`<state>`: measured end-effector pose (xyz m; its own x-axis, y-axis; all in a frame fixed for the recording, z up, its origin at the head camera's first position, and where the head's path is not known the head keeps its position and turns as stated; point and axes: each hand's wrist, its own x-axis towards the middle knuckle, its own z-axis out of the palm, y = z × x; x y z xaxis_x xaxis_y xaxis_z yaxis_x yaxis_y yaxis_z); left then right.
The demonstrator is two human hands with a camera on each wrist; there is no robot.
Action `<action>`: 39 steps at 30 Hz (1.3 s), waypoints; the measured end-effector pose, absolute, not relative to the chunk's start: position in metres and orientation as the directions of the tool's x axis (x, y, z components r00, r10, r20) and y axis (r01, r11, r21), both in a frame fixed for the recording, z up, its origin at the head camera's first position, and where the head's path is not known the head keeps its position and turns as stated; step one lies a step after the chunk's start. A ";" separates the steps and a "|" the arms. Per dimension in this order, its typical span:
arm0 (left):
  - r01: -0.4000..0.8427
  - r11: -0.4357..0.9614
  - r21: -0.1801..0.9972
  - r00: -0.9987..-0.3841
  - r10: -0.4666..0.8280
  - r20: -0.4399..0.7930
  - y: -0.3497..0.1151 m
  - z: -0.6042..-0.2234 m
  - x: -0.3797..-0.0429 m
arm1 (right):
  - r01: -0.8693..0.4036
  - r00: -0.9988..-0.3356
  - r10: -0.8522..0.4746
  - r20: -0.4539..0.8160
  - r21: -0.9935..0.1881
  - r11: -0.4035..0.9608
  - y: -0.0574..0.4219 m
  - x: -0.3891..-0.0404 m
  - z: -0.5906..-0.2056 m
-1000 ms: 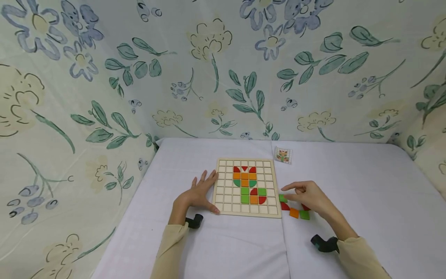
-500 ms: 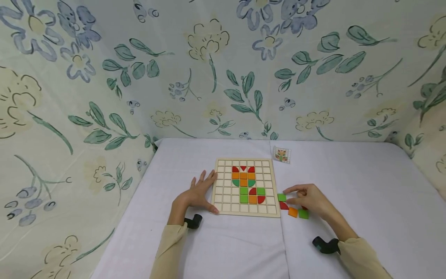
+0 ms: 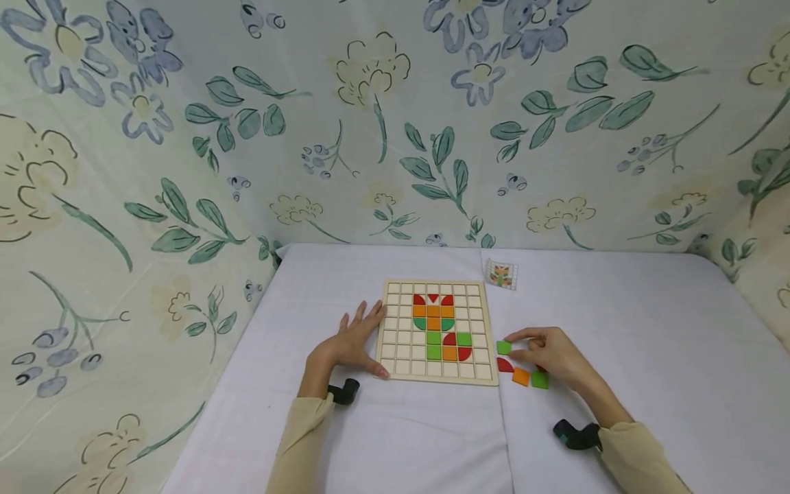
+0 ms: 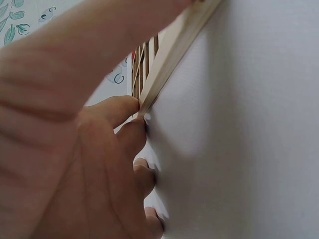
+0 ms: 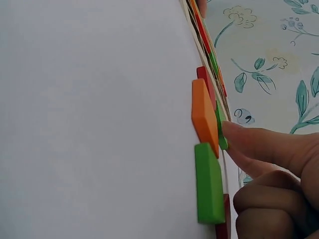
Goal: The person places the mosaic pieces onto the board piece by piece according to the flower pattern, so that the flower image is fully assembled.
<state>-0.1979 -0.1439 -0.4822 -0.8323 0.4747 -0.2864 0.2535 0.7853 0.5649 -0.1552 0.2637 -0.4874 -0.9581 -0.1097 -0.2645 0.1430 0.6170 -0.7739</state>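
Note:
A square wooden grid board [image 3: 395, 350] lies on the cloth, with red, orange and green tiles set in several of its cells. My left hand [image 3: 348, 344] rests at the board's left side, fingers spread; thumb and fingertips touch its frame [image 4: 167, 59]. To the right of the board, my right hand [image 3: 552, 353] pinches a light green square tile [image 3: 503, 348] between thumb and index finger. In the right wrist view the thumb [image 5: 244, 137] meets that tile's edge, and the other fingers are curled in.
Near my right hand lie a red quarter-round tile [image 3: 505, 365], an orange square tile [image 3: 521, 377] and another green square tile [image 3: 540, 380]. A dark red piece [image 5: 224, 219] shows behind that green one. A small pattern card [image 3: 502, 274] lies beyond the board's far right corner.
My right thumb and index finger have come down onto the green tile, which has shifted slightly away from the board and the red tile. The left hand and board have stayed put.

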 end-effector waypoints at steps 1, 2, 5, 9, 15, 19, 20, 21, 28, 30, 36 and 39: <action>0.252 0.785 0.566 -0.832 0.474 -0.288 -0.144 -0.482 -0.198 | 0.147 -0.959 -0.102 -0.264 -0.773 0.617 0.264 -0.155 -0.488; 0.252 0.785 0.566 -0.832 0.474 -0.288 -0.144 -0.482 -0.198 | 0.150 -0.960 -0.097 -0.263 -0.774 0.615 0.264 -0.156 -0.488; 0.251 0.787 0.563 -0.833 0.473 -0.289 -0.144 -0.482 -0.198 | 0.155 -0.961 -0.091 -0.262 -0.778 0.609 0.263 -0.156 -0.490; 0.249 0.786 0.566 -0.834 0.471 -0.287 -0.144 -0.483 -0.198 | 0.148 -0.964 -0.086 -0.252 -0.775 0.614 0.260 -0.157 -0.491; 0.241 0.785 0.571 -0.837 0.466 -0.286 -0.143 -0.483 -0.198 | 0.176 -0.962 -0.050 -0.267 -0.756 0.631 0.258 -0.159 -0.490; 0.241 0.787 0.568 -0.838 0.464 -0.287 -0.143 -0.483 -0.198 | 0.182 -0.961 -0.047 -0.273 -0.751 0.635 0.258 -0.159 -0.489; 0.241 0.787 0.568 -0.838 0.464 -0.287 -0.143 -0.483 -0.198 | 0.181 -0.961 -0.048 -0.273 -0.749 0.637 0.257 -0.159 -0.488; 0.242 0.786 0.569 -0.838 0.465 -0.287 -0.143 -0.483 -0.198 | 0.179 -0.961 -0.049 -0.271 -0.749 0.638 0.256 -0.159 -0.488; 0.241 0.783 0.574 -0.833 0.470 -0.292 -0.144 -0.482 -0.197 | 0.134 -0.977 -0.040 -0.209 -0.752 0.645 0.246 -0.157 -0.478; 0.239 0.783 0.575 -0.833 0.470 -0.293 -0.144 -0.482 -0.197 | 0.119 -0.981 -0.043 -0.188 -0.766 0.632 0.240 -0.156 -0.475; 0.245 0.784 0.571 -0.834 0.471 -0.289 -0.144 -0.481 -0.197 | 0.077 -0.978 -0.113 -0.176 -0.808 0.584 0.216 -0.153 -0.469; 0.248 0.784 0.569 -0.833 0.472 -0.288 -0.144 -0.481 -0.197 | 0.060 -0.973 -0.154 -0.175 -0.826 0.561 0.204 -0.151 -0.469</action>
<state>-0.1971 -0.1441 -0.4805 -0.8328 0.4724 -0.2884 0.2480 0.7843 0.5687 -0.1510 0.2037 -0.4691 -0.9725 -0.1536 -0.1750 0.0599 0.5612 -0.8255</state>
